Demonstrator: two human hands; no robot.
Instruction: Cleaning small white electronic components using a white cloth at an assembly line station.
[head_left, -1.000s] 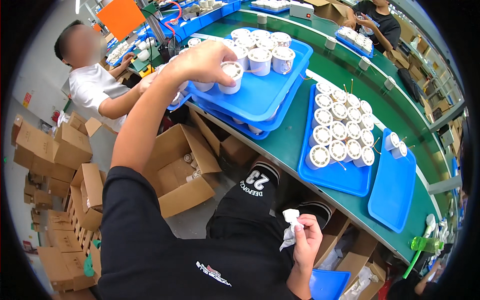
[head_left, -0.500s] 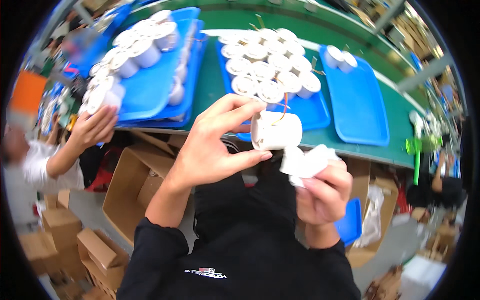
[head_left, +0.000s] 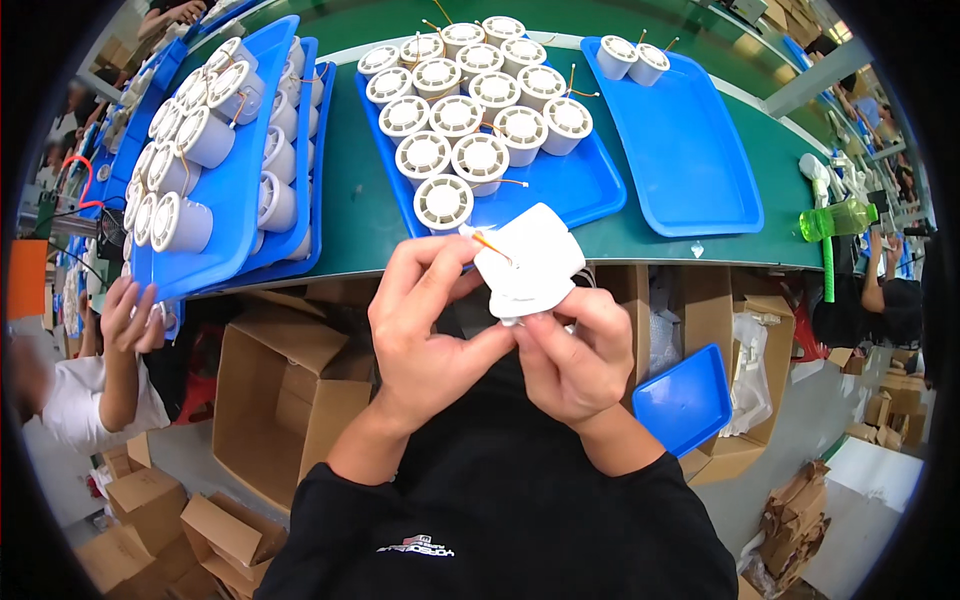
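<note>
My left hand (head_left: 425, 315) is closed with its fingertips on a white cylindrical housing (head_left: 535, 250), held tilted above my lap near the table edge. A short orange-and-yellow wire comes out of the housing by my left index finger. My right hand (head_left: 580, 355) is pinched at the housing's lower end. A white cloth or tissue (head_left: 571, 327) shows in a small part between its fingers, mostly hidden behind them. Just beyond my hands, a blue tray (head_left: 585, 185) carries several similar white cylinders (head_left: 480, 160) with slotted round tops and thin wires.
Stacked blue trays (head_left: 262, 160) with more cylinders stand at the left, near a co-worker's hand (head_left: 130, 315). Another blue tray (head_left: 690, 170) at the right holds two cylinders. A green bottle (head_left: 838, 220) lies beyond it. Cardboard boxes (head_left: 270, 400) and a small blue tray (head_left: 685, 400) are below the table.
My right hand has moved left and in to the housing with the white cloth. The housing has been tilted. The co-worker's hand has come away from the stacked cylinders, and my view has shifted.
</note>
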